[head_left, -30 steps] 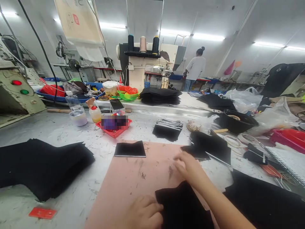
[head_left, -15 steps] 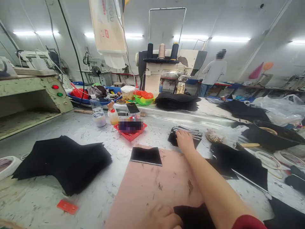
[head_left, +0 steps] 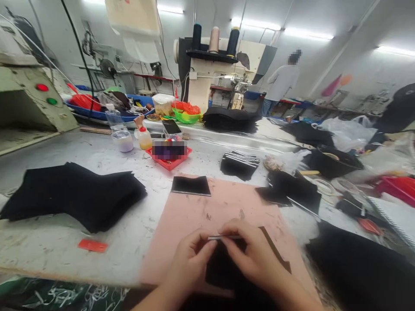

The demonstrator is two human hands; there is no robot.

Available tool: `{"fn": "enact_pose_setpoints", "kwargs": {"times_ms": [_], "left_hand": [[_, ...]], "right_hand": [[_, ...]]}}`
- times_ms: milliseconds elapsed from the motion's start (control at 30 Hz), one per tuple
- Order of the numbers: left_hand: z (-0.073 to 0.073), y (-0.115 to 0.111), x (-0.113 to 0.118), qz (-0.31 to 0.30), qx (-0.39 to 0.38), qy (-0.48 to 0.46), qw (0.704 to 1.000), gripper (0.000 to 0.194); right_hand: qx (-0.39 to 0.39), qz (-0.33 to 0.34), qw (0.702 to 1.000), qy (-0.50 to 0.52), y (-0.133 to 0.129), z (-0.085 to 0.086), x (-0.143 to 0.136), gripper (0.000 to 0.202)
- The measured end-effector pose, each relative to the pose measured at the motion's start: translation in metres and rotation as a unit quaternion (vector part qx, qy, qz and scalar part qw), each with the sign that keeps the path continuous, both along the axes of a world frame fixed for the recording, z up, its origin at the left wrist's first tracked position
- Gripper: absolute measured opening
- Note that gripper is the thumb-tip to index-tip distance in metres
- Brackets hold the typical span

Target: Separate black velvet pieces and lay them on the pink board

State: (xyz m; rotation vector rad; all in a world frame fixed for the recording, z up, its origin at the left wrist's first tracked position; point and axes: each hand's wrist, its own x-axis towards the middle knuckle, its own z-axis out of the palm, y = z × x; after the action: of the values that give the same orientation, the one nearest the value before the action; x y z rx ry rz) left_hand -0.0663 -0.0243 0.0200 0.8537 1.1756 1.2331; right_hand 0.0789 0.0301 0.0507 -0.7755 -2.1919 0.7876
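Fabric (head_left: 220, 270) in fingers (head_left: 235, 226), pale edge (head_left: 214, 237) left-to-right

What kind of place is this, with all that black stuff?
Probably a sewing workshop: there's a sewing machine, big thread spools and a stack of cut black pieces.

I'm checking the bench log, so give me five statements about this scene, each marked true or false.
1. The left hand and right hand both hold a black piece near its edge. True.
2. The red strip lies on the pink sheet. False: the red strip is on the table, left of the pink sheet.
3. Three thread cones stand above the sewing machine. True.
4. The spiral notebook lies at far left. False: the spiral notebook is at far right.
5. A small panel lies on the pink sheet. True.
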Motion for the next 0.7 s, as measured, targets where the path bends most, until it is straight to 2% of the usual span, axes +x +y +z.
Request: {"fn": "enact_pose_setpoints", "kwargs": {"times_ms": [167,333,467,567,700], "left_hand": [[0.001,-0.008,0.005,0.015,-0.028,-0.009,0.999,0.035],[0.005,-0.014,0.007,0.021,0.01,0.06,0.998,0.026],[0.006,-0.018,0.012,0.006,0.033,0.111,0.993,0.021],[0.007,-0.021,0.017,-0.02,0.058,0.157,0.986,0.02],[0.008,-0.024,0.022,-0.023,0.083,0.227,0.97,0.021]], "right_hand": [[0.003,-0.041,0.999,0.018,-0.013,-0.006,-0.001,0.013],[0.056,-0.065,0.996,0.0,-0.023,-0.007,0.003,0.015],[0.07,-0.071,0.995,-0.031,-0.027,-0.006,0.009,0.014],[0.084,-0.065,0.992,-0.063,-0.026,-0.004,0.015,0.013],[0.125,-0.047,0.987,-0.085,-0.027,-0.003,0.019,0.015]]}}
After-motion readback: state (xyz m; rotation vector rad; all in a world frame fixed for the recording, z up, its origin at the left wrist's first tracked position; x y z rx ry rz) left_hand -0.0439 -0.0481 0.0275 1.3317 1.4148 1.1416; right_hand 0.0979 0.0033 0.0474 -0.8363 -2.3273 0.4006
